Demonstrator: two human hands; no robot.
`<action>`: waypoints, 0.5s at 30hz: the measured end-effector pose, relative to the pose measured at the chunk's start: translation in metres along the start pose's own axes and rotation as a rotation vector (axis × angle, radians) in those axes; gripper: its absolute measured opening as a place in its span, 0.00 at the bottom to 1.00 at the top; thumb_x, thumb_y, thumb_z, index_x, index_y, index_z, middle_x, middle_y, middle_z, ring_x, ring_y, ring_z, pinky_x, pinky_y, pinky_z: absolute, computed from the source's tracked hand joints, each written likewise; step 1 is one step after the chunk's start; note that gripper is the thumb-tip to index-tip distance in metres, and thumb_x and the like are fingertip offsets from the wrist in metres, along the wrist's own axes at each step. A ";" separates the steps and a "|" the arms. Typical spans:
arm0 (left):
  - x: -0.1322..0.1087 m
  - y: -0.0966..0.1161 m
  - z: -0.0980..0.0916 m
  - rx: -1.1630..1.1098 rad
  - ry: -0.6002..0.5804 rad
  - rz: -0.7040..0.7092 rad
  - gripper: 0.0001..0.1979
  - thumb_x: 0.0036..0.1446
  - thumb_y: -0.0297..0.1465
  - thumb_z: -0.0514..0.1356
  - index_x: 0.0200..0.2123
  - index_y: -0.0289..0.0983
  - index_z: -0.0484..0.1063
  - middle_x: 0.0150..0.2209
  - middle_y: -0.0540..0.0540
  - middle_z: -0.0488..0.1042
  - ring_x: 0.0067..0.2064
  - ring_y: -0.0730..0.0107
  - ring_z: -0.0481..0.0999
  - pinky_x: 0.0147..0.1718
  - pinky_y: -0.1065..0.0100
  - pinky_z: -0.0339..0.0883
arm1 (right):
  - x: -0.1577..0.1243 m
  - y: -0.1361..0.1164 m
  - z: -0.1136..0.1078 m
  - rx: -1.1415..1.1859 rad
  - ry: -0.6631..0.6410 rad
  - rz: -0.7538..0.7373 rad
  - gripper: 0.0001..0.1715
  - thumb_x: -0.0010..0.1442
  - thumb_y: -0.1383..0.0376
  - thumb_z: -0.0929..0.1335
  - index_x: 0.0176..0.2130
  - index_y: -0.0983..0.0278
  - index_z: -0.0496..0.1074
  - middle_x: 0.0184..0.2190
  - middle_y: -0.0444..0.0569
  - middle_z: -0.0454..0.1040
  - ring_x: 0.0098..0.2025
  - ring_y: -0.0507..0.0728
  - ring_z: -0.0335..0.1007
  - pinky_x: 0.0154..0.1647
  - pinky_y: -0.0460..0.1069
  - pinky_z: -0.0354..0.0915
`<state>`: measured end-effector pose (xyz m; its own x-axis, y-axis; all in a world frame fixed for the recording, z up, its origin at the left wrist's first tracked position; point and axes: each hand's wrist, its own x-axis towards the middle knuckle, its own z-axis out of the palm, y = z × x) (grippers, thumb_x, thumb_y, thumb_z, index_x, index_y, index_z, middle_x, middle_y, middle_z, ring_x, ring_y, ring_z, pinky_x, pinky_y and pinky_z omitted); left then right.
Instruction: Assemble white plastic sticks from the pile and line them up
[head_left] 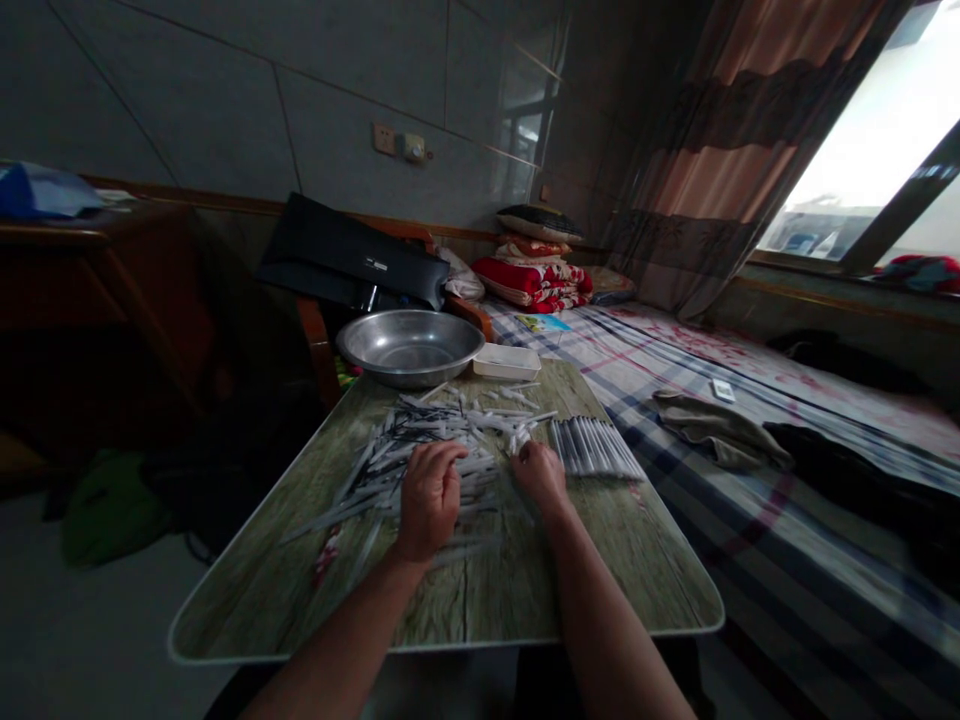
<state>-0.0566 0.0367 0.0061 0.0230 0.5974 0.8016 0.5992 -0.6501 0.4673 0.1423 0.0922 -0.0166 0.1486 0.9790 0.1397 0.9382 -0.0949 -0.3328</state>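
Observation:
A loose pile of thin whitish pen-like tubes (397,450) covers the middle of the wood-patterned table (600,580). My left hand (431,498) is over the pile's near side, fingers curled together and thumb against them; whatever they may hold is hidden. Bent at the pile's right edge, the closed fingers of my right hand (540,474) touch a cluster of small white pieces (519,436); I cannot make out what is between them. Just right of that hand lies a neat side-by-side row of dark-tipped pen-like tubes (596,447).
A wide metal basin (411,345) and a shallow white plastic tray (507,361) stand at the table's far edge. Behind them a black case (352,255) rests on a wooden chair. To the right is a bed with a plaid sheet (667,480), holding clothes and folded red bedding (532,284).

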 end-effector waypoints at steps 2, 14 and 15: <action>0.000 0.000 0.001 -0.002 -0.002 0.006 0.12 0.59 0.21 0.51 0.40 0.38 0.71 0.40 0.45 0.75 0.45 0.63 0.71 0.46 0.60 0.64 | -0.003 0.000 0.004 -0.021 0.005 -0.044 0.09 0.55 0.64 0.66 0.34 0.64 0.75 0.36 0.53 0.76 0.39 0.56 0.70 0.38 0.46 0.57; -0.002 0.000 0.001 0.009 -0.017 0.035 0.12 0.58 0.21 0.51 0.40 0.38 0.70 0.39 0.45 0.75 0.44 0.63 0.71 0.46 0.60 0.65 | -0.004 0.000 0.012 -0.061 0.040 -0.093 0.08 0.56 0.67 0.65 0.34 0.64 0.75 0.35 0.52 0.77 0.38 0.56 0.70 0.39 0.46 0.57; -0.002 0.001 0.001 0.007 -0.029 0.036 0.11 0.58 0.21 0.51 0.39 0.38 0.71 0.39 0.45 0.75 0.44 0.62 0.71 0.45 0.60 0.65 | -0.004 0.000 0.012 -0.057 0.036 -0.092 0.08 0.56 0.67 0.65 0.34 0.64 0.75 0.35 0.52 0.77 0.38 0.56 0.71 0.38 0.46 0.57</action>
<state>-0.0552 0.0351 0.0044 0.0676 0.5869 0.8068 0.6031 -0.6682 0.4356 0.1381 0.0906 -0.0285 0.0710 0.9771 0.2007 0.9645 -0.0160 -0.2636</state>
